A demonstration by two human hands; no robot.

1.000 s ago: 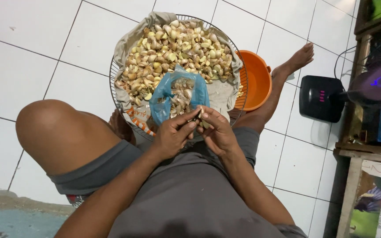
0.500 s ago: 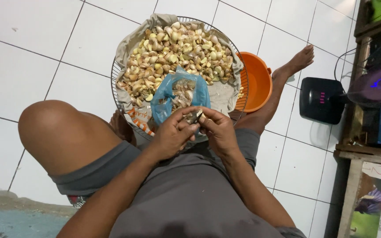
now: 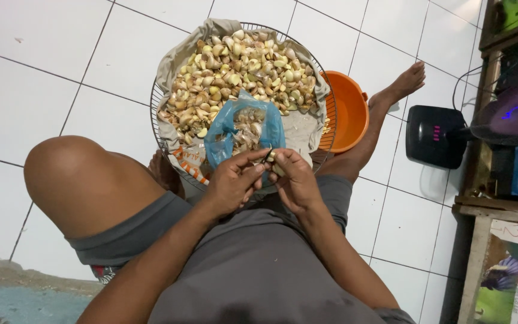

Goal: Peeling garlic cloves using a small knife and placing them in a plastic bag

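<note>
I sit on a tiled floor with a round wire tray (image 3: 154, 114) in front of me, lined with cloth and heaped with garlic cloves (image 3: 241, 69). A blue plastic bag (image 3: 223, 129) holding peelings lies on the tray's near side. My left hand (image 3: 232, 183) and my right hand (image 3: 292, 180) meet just below the bag, fingertips pinching a single garlic clove (image 3: 270, 157) between them. A thin dark blade seems to stick up from the fingers, too small to be sure.
An orange plastic bowl (image 3: 349, 111) stands right of the tray, beside my outstretched leg (image 3: 385, 108). A black box with red lights (image 3: 436, 135) and wooden shelving (image 3: 499, 180) are at the right. My bent left knee (image 3: 79, 180) is at the left.
Both hands stay together at the tray's near edge; the fingers have shifted slightly around the clove. Nothing else moved.
</note>
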